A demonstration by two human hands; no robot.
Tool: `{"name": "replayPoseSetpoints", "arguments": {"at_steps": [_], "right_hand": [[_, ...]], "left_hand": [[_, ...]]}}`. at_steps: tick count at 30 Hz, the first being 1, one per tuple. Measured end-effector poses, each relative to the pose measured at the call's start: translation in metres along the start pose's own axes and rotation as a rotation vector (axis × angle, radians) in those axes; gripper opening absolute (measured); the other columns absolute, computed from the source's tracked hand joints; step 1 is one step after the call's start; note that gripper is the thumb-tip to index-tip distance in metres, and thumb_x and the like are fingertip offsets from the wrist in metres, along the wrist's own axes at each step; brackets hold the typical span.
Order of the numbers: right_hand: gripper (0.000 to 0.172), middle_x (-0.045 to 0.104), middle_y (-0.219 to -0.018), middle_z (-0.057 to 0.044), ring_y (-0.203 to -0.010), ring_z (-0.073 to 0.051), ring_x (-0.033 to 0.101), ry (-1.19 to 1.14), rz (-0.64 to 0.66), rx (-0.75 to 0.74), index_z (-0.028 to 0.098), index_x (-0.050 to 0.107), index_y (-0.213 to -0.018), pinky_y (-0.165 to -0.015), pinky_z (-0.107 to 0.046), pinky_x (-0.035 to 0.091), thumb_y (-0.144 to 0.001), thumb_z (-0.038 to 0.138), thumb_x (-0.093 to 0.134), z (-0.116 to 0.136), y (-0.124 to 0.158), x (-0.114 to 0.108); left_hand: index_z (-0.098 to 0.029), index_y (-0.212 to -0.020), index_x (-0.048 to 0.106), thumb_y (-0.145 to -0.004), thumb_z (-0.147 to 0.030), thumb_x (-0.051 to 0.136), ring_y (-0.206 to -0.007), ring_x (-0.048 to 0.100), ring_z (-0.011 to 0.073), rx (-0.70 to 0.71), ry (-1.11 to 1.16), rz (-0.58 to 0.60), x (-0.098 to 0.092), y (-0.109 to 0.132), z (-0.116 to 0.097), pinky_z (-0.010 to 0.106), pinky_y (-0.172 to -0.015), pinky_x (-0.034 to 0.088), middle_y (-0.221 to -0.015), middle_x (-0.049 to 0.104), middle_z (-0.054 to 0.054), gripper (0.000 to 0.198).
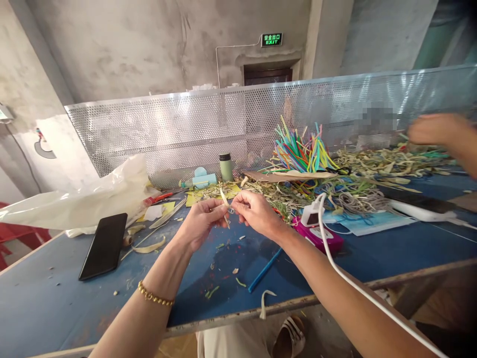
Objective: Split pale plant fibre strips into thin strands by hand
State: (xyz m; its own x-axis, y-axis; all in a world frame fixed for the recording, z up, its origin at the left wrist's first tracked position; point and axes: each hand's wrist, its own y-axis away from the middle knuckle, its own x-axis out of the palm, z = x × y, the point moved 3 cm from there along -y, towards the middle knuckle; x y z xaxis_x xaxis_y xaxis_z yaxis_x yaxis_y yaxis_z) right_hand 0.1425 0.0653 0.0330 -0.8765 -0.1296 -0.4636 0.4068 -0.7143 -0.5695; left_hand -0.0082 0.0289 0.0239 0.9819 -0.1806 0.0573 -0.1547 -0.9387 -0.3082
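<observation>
In the middle of the view, above the blue table, my left hand (204, 219) pinches a pale dried plant strip (224, 197) between thumb and fingers. One end of the strip sticks up past the fingertips and a thin end hangs below. My right hand (253, 210) is right beside it, its thumb and fingers closed at the strip; what exactly its fingertips grip is too small to tell. Under the hands lie small plant scraps (235, 271) and a blue stick (265, 269).
A black phone (103, 246) and a plastic bag (82, 194) lie left. Behind stand a green bottle (225, 168) and colourful stems (300, 151) before a perforated metal screen (186, 134). A white cable (335, 258) crosses my right arm. Another person's hand (439, 130) is at right.
</observation>
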Motion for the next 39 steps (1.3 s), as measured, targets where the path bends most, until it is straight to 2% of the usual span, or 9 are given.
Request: {"name": "replayPoseSetpoints", "arguments": {"at_steps": [11,17,21,28,33,39], "right_hand": [[0.014,0.058,-0.059,0.0,-0.057,-0.013,0.053,0.108,-0.064,-0.048,0.018,0.057,-0.073,-0.056,-0.024,0.037,-0.086,0.021,0.052,0.003,0.0,-0.003],[0.013,0.063,-0.066,-0.002,-0.061,-0.014,0.055,0.103,-0.102,-0.099,0.018,0.058,-0.072,-0.055,-0.024,0.039,-0.084,0.024,0.055,0.001,-0.002,-0.002],[0.011,0.065,-0.069,-0.004,-0.061,-0.014,0.056,0.104,-0.113,-0.079,0.019,0.059,-0.072,-0.055,-0.024,0.04,-0.082,0.021,0.054,-0.001,-0.002,0.001],[0.013,0.063,-0.066,-0.003,-0.059,-0.015,0.055,0.085,-0.114,-0.068,0.019,0.058,-0.07,-0.053,-0.025,0.039,-0.082,0.025,0.057,-0.003,-0.003,0.005],[0.018,0.059,-0.059,-0.001,-0.056,-0.013,0.053,0.095,-0.124,-0.022,0.018,0.058,-0.069,-0.052,-0.024,0.037,-0.084,0.028,0.057,-0.008,-0.005,0.002],[0.02,0.057,-0.059,0.002,-0.045,-0.01,0.049,-0.099,0.014,0.059,0.017,0.061,-0.081,-0.043,-0.022,0.036,-0.087,0.036,0.055,-0.01,-0.005,0.005]], "left_hand": [[-0.012,-0.074,0.065,-0.077,-0.031,0.07,-0.054,0.058,0.0108,-0.018,-0.001,0.023,0.0,0.001,0.0,0.025,-0.057,0.038,-0.064,0.063,0.003,0.02],[-0.012,-0.09,0.072,-0.073,-0.035,0.075,-0.048,0.059,0.0106,-0.081,-0.025,-0.028,-0.002,-0.001,0.004,0.025,-0.05,0.039,-0.08,0.071,0.008,0.03],[-0.012,-0.09,0.073,-0.071,-0.034,0.076,-0.058,0.067,0.0139,-0.114,0.017,-0.041,-0.002,-0.001,0.006,0.023,-0.053,0.041,-0.088,0.073,0.01,0.029],[-0.011,-0.081,0.072,-0.07,-0.037,0.077,-0.06,0.066,0.0149,-0.026,-0.03,-0.118,-0.007,-0.004,0.011,0.024,-0.055,0.04,-0.073,0.071,0.007,0.029],[-0.011,-0.069,0.071,-0.071,-0.04,0.076,-0.056,0.061,0.0138,-0.002,-0.079,-0.095,-0.007,-0.005,0.013,0.024,-0.056,0.039,-0.06,0.068,0.007,0.029],[-0.012,-0.067,0.071,-0.072,-0.04,0.074,-0.052,0.06,0.0132,0.004,-0.168,-0.074,-0.002,-0.004,0.01,0.024,-0.054,0.037,-0.059,0.067,0.006,0.028]]}}
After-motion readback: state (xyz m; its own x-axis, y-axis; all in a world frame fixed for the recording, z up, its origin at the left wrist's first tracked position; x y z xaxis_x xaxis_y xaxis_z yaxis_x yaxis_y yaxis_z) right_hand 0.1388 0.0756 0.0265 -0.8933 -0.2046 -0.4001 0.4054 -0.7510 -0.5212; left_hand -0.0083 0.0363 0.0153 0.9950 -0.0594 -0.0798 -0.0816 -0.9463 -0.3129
